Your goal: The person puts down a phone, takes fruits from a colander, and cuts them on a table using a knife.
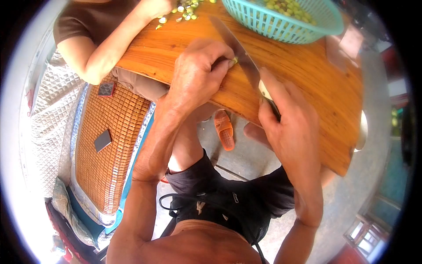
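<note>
My left hand is closed above the wooden table, pinching a small green fruit between thumb and fingertips. Only a sliver of the fruit shows. In my right hand is a knife with a long, wide blade and a pale handle, the fingers wrapped around the handle. The blade slants up and to the left, its edge close beside the pinched fruit. I cannot tell whether blade and fruit touch.
A turquoise plastic basket of green fruits stands at the table's far side. Cut green pieces lie near another person's arm at the far left. An orange slipper is on the floor; a mat-covered seat is at left.
</note>
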The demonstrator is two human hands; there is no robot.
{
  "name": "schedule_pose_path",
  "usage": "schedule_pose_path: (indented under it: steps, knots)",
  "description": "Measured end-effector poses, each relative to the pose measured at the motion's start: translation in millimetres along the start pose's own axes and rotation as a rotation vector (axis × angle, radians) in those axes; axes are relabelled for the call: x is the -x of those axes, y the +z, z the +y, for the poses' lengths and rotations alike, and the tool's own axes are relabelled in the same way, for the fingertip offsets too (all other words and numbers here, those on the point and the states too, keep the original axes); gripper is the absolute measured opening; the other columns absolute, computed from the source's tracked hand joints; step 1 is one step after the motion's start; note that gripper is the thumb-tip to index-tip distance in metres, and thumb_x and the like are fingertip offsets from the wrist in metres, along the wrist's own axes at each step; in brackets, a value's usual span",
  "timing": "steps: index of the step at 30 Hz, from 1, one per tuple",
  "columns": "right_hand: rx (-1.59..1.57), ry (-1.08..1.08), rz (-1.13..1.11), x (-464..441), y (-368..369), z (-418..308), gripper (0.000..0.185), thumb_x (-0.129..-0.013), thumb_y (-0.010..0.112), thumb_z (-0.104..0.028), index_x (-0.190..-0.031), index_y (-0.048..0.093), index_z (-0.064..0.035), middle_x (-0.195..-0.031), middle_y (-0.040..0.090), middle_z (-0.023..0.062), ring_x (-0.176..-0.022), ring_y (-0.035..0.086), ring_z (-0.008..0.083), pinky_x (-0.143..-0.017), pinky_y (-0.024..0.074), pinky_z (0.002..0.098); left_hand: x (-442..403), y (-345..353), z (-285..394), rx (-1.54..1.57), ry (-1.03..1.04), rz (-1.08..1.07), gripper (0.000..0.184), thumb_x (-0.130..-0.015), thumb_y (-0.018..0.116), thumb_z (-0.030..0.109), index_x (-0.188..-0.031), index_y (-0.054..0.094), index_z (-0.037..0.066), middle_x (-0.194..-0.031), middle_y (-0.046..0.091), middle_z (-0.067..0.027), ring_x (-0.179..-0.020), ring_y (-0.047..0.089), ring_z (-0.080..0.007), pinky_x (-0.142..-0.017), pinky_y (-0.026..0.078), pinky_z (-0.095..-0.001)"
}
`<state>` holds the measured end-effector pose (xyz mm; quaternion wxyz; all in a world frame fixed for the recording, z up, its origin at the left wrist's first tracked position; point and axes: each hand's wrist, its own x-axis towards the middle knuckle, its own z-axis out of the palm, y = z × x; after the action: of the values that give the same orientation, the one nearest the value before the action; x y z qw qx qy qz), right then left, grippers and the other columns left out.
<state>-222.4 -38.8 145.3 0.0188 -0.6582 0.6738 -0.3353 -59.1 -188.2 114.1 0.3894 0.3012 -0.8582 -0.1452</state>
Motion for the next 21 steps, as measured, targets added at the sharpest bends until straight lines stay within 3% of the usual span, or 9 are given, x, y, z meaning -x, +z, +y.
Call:
schedule_pose_path:
  steps: [2, 6, 8, 14, 21]
  knots:
    - [-0.024, 0.01, 0.0, -1, 0, -1, 0.043, -0.09, 0.067, -0.007, -0.133, 0.064, -0.0117, -0.098, 0.065, 0.0146, -0.085, 0.068, 0.0385, -0.07, 0.0546, 0.0485, 0, 1, 1, 0.048, -0.019, 0.018, 0.01, -0.085, 0.071, 0.007, -0.095, 0.071, 0.006, -0.09, 0.069, -0.0135, -0.091, 0.065, -0.0373, -0.08, 0.054, -0.0453]
    - [-0.028, 0.002, -0.005, -1, -1, 2, 0.046, -0.089, 0.068, -0.007, -0.134, 0.063, -0.0122, -0.096, 0.065, 0.0153, -0.084, 0.068, 0.0387, -0.069, 0.0537, 0.0491, 2, 0, 5, 0.031, -0.018, 0.033, 0.01, -0.085, 0.071, 0.006, -0.095, 0.071, 0.006, -0.091, 0.07, -0.0134, -0.092, 0.065, -0.0377, -0.08, 0.054, -0.0457]
    - [-0.004, -0.015, 0.012, 9, -4, 5, 0.047, -0.089, 0.068, -0.007, -0.135, 0.063, -0.0127, -0.094, 0.064, 0.0154, -0.084, 0.068, 0.0385, -0.069, 0.0535, 0.0487, 2, 1, 8, -0.001, -0.063, 0.026, 0.013, -0.084, 0.076, 0.005, -0.097, 0.073, 0.005, -0.094, 0.071, -0.0124, -0.088, 0.069, -0.0301, -0.078, 0.055, -0.0382]
    - [-0.186, 0.073, 0.032, 52, -45, 18, 0.052, -0.083, 0.072, 0.002, -0.132, 0.069, -0.0126, -0.101, 0.069, 0.0145, -0.086, 0.069, 0.035, -0.072, 0.0557, 0.041, -13, -5, 0, -0.062, -0.113, -0.008, 0.012, -0.087, 0.075, 0.007, -0.097, 0.071, 0.005, -0.095, 0.069, -0.0135, -0.082, 0.069, -0.0308, -0.075, 0.056, -0.0396]
    - [-0.302, 0.078, 0.119, 86, -70, 58, 0.051, -0.076, 0.075, 0.007, -0.126, 0.071, 0.0, -0.101, 0.072, 0.0154, -0.087, 0.07, 0.0269, -0.075, 0.0548, 0.034, -58, 0, -45, -0.163, -0.127, -0.086, 0.016, -0.091, 0.072, 0.013, -0.105, 0.068, 0.005, -0.095, 0.072, -0.0164, -0.083, 0.072, -0.0331, -0.075, 0.056, -0.0423]
